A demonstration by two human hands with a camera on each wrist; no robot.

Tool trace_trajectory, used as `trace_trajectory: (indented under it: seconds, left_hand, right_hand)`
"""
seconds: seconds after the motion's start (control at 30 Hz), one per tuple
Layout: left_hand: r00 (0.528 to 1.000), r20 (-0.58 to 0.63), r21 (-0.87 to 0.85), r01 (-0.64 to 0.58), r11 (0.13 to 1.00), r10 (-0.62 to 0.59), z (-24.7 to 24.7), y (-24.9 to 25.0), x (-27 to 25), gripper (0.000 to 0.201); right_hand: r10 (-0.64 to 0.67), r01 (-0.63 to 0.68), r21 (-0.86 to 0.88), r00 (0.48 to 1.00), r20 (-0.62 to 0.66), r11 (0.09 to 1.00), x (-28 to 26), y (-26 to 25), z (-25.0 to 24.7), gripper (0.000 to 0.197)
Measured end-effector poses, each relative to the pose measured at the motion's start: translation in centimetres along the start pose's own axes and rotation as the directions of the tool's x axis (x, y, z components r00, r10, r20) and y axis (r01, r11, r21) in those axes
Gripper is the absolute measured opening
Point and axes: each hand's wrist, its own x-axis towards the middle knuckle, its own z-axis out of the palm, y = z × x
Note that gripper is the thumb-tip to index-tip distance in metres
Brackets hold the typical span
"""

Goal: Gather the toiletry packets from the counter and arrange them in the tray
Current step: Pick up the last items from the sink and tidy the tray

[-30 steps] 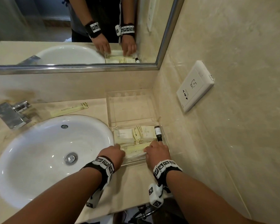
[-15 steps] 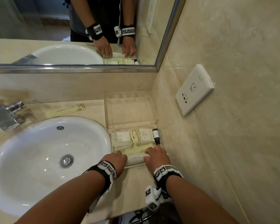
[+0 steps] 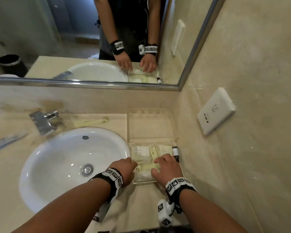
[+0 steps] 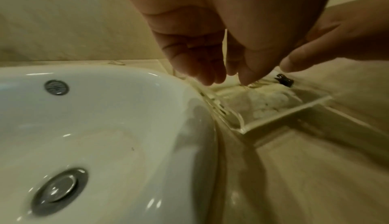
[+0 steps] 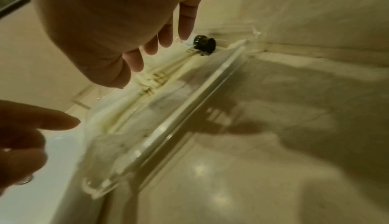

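— What do you have at the tray?

— I see the clear plastic tray [image 3: 142, 182] sitting on the beige stone desk [image 3: 141, 204], between the round white basin [image 3: 57, 165] on the left and the wall on the right. The pale cream toiletry packets [image 3: 142, 151] lie flat in its near compartment; the far compartment holds nothing I can make out. A small dark bottle with a white label [image 3: 175, 151] lies along the tray's right edge.

— And the hands?

— My left hand [image 3: 126, 170] hangs over the tray's left edge, its fingers [image 4: 207, 71] relaxed and pointing down, holding nothing. My right hand [image 3: 166, 167] is spread above the packets, fingers [image 5: 186, 26] loose and empty, tips near the bottle.

— Anything outside the tray?

— One long cream packet [image 3: 92, 121] lies on the desk behind the basin, just right of the chrome tap [image 3: 44, 120].
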Motion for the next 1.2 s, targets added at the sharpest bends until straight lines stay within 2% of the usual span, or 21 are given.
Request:
trace_trajectory:
  seconds: [0.13, 0.27, 0.6, 0.77, 0.93, 1.2]
  left_hand:
    - [0.988, -0.076, -0.109, 0.126, 0.986, -0.135, -1.4, -3.0, -1.6, 0.044]
    - [0.957, -0.135, -0.190, 0.230, 0.954, -0.257, -1.9, -6.9, -4.1, 0.044]
    - [0.871, -0.184, -0.288, 0.395, 0.872, -0.455, -2.9, -16.0, -10.9, 0.044]
    - [0.845, -0.170, -0.335, 0.435, 0.836, -0.508, -3.1, -20.7, -13.1, 0.043]
    - [0.844, -0.165, -0.342, 0.437, 0.832, -0.510, -3.5, -24.3, -13.5, 0.044]
    - [0.863, -0.147, -0.332, 0.418, 0.846, -0.484, -4.2, -27.8, -11.7, 0.044]
  right_hand:
    - [-0.094, 0.094, 0.028, 0.996, -0.001, 0.995, 1.5, -4.4, -0.3, 0.043]
    - [-0.195, 0.195, 0.044, 0.981, -0.015, 0.980, 2.8, -9.3, -0.1, 0.042]
    - [-0.360, 0.360, -0.020, 0.933, 0.007, 0.933, 5.8, -20.1, 0.6, 0.037]
    - [-0.407, 0.410, -0.040, 0.911, 0.060, 0.911, 6.8, -25.5, 1.1, 0.037]
    - [-0.414, 0.421, -0.069, 0.905, 0.096, 0.904, 7.8, -29.6, 1.7, 0.037]
    - [-0.384, 0.396, -0.097, 0.915, 0.123, 0.913, 10.8, -30.9, 2.3, 0.037]
